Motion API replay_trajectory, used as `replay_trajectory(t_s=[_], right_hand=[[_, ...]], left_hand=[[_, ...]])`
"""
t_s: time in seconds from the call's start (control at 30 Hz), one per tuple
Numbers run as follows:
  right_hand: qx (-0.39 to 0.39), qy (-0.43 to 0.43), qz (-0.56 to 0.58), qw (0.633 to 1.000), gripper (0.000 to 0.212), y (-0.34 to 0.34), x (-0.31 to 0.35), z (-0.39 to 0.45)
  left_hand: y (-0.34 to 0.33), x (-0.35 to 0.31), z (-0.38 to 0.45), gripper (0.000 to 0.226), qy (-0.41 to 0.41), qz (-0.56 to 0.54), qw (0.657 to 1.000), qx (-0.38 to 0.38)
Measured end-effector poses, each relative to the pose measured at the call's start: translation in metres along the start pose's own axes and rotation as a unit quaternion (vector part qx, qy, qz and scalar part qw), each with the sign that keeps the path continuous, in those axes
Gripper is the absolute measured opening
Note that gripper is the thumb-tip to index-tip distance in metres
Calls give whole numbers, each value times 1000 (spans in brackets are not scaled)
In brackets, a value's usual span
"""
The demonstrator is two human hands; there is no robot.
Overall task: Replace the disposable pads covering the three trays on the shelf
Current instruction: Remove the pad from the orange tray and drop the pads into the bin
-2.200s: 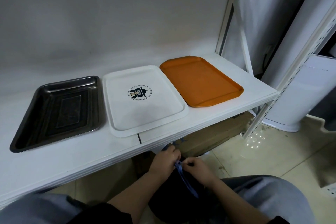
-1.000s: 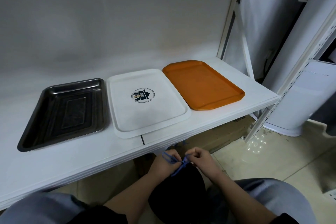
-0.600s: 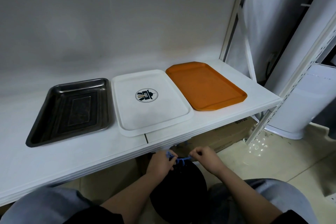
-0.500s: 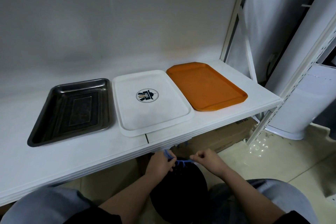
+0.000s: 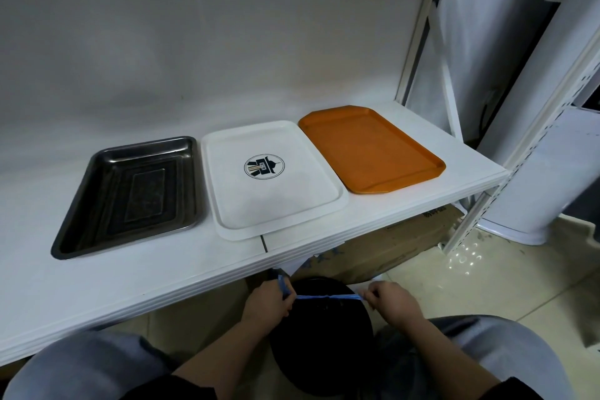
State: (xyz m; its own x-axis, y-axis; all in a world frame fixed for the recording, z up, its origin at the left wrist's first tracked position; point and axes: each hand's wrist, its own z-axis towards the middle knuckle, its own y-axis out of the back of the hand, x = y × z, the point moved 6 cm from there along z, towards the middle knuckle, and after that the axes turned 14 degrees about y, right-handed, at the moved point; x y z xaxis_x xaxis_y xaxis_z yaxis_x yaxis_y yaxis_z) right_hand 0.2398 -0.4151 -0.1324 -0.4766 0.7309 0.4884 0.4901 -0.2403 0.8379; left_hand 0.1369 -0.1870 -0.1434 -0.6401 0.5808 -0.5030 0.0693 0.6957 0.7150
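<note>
Though half hidden, black bag [image 5: 321,344] below shelf [image 5: 181,273]

Looking like a storeroom or back-of-house utility space, probably food service. White slotted-upright rack shelf [image 5: 373,214] is sitting against a plain grey wall [image 5: 194,26]. Three serving trays are lying in a row on the shelf: steel tray [image 5: 74,237], white tray [image 5: 227,227] with a round logo, orange tray [image 5: 406,182]. Flattened cardboard boxes [image 5: 406,243] are lying under the shelf on a tiled floor [image 5: 487,289]. White cylindrical units [image 5: 535,188] are standing just right of the shelf.
</note>
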Motion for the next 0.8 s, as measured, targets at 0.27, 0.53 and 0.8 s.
replay_trajectory(t_s=[0.27,0.53,0.8], right_hand=[[-29,-27,-15,999,41,-2,-3,-2],[-142,-61,256,954,9,20,-3,-1],[-150,11,241,959,17,38,8,6]], left_hand=[[-3,2,-2,17,-7,46,999,-13],[7,-19,-5,17,-42,-160,986,17],[18,-45,-18,9,-82,-186,979,18]])
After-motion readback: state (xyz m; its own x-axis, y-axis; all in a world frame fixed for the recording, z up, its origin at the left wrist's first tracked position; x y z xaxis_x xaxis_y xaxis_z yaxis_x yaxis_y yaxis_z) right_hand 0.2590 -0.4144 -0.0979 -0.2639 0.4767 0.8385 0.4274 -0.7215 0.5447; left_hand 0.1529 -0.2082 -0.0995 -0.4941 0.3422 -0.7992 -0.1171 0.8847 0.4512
